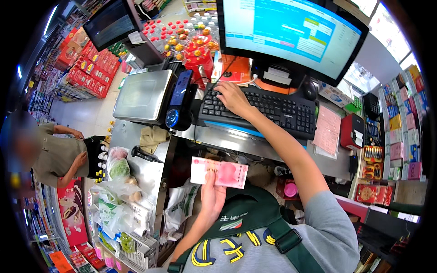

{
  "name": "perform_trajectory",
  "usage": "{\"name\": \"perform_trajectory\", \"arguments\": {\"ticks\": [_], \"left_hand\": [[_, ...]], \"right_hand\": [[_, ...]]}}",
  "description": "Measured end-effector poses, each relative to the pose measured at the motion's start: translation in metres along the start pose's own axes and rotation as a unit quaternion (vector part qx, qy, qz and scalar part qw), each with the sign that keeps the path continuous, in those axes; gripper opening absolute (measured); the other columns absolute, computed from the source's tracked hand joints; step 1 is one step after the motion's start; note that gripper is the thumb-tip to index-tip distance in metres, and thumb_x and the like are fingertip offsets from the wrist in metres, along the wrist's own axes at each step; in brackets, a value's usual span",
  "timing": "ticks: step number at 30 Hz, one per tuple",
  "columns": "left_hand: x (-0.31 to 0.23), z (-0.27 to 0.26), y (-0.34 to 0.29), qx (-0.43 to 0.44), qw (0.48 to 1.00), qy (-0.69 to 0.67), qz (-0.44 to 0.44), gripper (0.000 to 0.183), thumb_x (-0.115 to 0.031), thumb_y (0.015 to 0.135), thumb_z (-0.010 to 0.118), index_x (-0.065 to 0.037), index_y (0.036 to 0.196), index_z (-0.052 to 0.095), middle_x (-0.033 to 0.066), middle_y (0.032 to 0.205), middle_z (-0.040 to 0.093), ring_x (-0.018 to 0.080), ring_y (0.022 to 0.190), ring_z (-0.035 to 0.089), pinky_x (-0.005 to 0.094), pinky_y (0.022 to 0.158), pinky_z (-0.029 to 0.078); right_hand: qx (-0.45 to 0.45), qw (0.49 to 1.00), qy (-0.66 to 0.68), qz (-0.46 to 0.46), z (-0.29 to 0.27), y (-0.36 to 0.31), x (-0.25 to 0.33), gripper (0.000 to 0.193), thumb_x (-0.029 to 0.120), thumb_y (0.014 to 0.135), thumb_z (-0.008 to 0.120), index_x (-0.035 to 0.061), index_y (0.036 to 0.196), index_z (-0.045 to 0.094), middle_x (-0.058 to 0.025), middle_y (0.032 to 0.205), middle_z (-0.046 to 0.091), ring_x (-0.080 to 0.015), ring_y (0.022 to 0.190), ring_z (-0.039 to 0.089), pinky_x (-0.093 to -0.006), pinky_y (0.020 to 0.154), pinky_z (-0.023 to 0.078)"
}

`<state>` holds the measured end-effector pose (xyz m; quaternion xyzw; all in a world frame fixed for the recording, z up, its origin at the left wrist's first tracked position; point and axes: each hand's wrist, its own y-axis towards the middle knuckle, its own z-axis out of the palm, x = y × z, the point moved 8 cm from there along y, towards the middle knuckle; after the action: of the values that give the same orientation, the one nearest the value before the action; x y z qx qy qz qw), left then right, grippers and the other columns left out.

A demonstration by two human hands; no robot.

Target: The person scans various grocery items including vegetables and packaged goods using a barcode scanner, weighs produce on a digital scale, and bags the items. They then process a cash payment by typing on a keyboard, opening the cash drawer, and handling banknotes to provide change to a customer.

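Note:
Pinched between the thumb and fingers of my left hand [212,194] is a pinkish-red banknote [227,174], raised in front of my green apron. My right arm reaches forward across the counter. At its end, my right hand [233,98] rests on the left part of a black keyboard [277,109], fingers apart and nothing held. Behind the keyboard a large monitor [291,36] shows a lit blue and white screen. A black mouse [310,88] lies right of the keyboard. Left of the keyboard stands a black payment device with a phone-like screen [181,88].
A metal-topped scale [144,94] stands on the left counter. Nearer lie a brown cloth [154,139], a black handheld tool [144,154] and plastic bags of produce [114,204]. Across that counter stands a person [59,150]. Pink papers [328,127] and a red box [352,131] sit at right.

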<state>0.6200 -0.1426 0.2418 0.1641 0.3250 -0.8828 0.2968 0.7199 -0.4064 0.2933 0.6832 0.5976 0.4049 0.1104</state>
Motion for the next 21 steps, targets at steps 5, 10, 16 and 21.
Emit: {"name": "perform_trajectory", "arguments": {"ticks": [5,10,16,21], "left_hand": [[-0.012,-0.024,-0.014,-0.015,0.998,-0.05,0.041,0.033,-0.016,0.095,0.042,-0.005,0.126,0.04,0.0091,0.123,0.05,0.0212,0.114,0.05,0.0382,0.1,0.038],[-0.022,-0.029,-0.009,-0.03,0.998,-0.044,0.043,0.035,-0.016,0.095,0.04,-0.006,0.128,0.038,0.0111,0.125,0.049,0.0224,0.115,0.049,0.0387,0.099,0.04],[-0.015,-0.023,0.002,-0.005,1.0,-0.024,-0.003,0.032,-0.017,0.095,0.04,-0.008,0.126,0.041,0.0091,0.124,0.05,0.022,0.114,0.05,0.0398,0.099,0.039],[-0.014,-0.007,0.002,0.001,1.0,-0.007,-0.019,0.031,-0.016,0.094,0.043,-0.005,0.123,0.043,0.0095,0.12,0.052,0.0211,0.112,0.051,0.0386,0.098,0.041]], "right_hand": [[0.058,0.997,-0.039,0.019,0.041,0.012,-0.025,0.011,0.013,0.077,0.059,0.0043,0.084,0.06,-0.0114,0.09,0.057,-0.03,0.089,0.054,-0.04,0.078,0.043],[0.046,0.998,-0.035,0.009,0.039,0.017,-0.019,0.013,0.015,0.079,0.058,0.0036,0.084,0.061,-0.0113,0.087,0.058,-0.0299,0.09,0.055,-0.0388,0.079,0.044],[0.028,0.999,-0.033,0.008,0.042,0.011,-0.023,0.014,0.016,0.079,0.061,0.006,0.088,0.059,-0.009,0.092,0.057,-0.0278,0.091,0.054,-0.0389,0.079,0.042],[0.066,0.995,-0.059,0.038,0.049,0.011,-0.025,0.021,0.015,0.079,0.061,0.0084,0.099,0.059,-0.0087,0.098,0.056,-0.0292,0.095,0.053,-0.0414,0.082,0.041]]}}
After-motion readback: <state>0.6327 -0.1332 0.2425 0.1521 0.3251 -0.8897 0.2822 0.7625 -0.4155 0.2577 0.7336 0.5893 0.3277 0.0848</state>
